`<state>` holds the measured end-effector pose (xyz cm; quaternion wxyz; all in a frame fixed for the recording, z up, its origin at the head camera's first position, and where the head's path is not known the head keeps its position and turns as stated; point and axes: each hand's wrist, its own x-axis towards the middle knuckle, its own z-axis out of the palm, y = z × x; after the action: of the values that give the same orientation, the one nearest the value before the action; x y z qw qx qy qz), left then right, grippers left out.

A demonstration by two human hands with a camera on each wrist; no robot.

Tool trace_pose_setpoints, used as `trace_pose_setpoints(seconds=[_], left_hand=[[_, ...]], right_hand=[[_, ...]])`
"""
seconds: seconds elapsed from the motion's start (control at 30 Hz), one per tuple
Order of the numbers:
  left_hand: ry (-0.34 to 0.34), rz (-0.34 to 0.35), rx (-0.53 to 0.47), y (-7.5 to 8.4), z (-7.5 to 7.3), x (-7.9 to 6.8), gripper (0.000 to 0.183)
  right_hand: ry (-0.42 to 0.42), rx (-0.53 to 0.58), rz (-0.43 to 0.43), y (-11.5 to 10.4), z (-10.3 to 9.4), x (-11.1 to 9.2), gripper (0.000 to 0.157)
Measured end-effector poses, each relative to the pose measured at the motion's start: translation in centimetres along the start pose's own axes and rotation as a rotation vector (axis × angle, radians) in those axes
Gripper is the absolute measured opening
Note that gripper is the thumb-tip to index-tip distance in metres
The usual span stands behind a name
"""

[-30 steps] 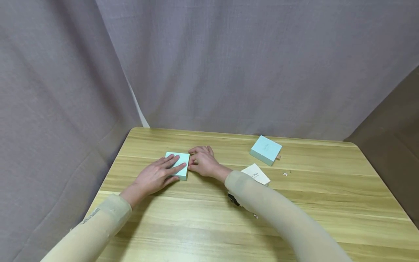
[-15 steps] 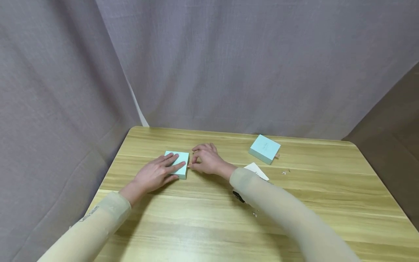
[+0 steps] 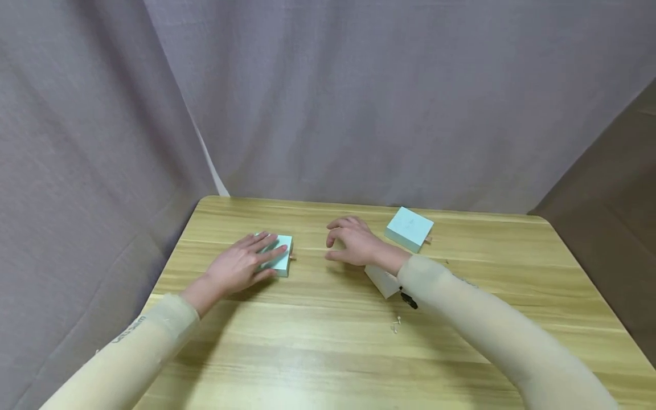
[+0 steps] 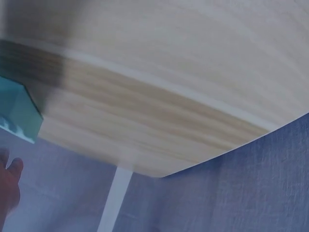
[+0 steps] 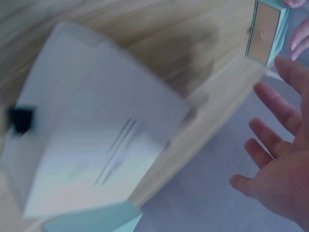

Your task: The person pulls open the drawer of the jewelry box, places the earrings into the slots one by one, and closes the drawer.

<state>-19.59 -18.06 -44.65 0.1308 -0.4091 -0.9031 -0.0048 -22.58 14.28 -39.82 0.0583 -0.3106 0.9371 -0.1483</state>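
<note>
My left hand (image 3: 236,265) lies with its fingers straight on top of a small mint-green drawer box (image 3: 282,263) at the table's left. A short pinkish pull tab (image 3: 292,257) sticks out of the box's right end. In the right wrist view the box's end (image 5: 263,31) shows a tan drawer front. My right hand (image 3: 356,242) hovers to the right of the box, fingers spread and loosely bent, holding nothing. Under its wrist is a white, box-like piece with print (image 5: 101,121), partly hidden by the sleeve in the head view.
A second mint-green box (image 3: 409,229) with a similar tab stands at the back right. Tiny shiny pieces (image 3: 396,324) lie on the wooden table (image 3: 307,353). A small black object (image 3: 408,299) shows by the right sleeve. Grey curtains (image 3: 328,102) enclose the table.
My right hand has let go of the left box's tab and moved right, its fingers opening. My left hand has stayed on the box.
</note>
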Motion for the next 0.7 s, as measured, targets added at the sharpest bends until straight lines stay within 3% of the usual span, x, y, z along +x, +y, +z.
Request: trace_pose_setpoints(seconds=[0.2,0.43,0.7], left_hand=[[-0.024,0.002,0.012,-0.1,-1.0,0.3,0.061],[-0.046,-0.026,0.005,0.3,-2.4,0.6,0.061],[-0.078,-0.058,0.001,0.8,-3.0,0.5,0.062]], right_hand=[[-0.029,-0.010,0.027,1.2,-1.0,-2.2,0.033],[0.015,-0.040,0.055,2.5,-1.2,-4.8,0.045],[0.043,-0.058,0.092,3.4,-0.9,-7.2,0.053]])
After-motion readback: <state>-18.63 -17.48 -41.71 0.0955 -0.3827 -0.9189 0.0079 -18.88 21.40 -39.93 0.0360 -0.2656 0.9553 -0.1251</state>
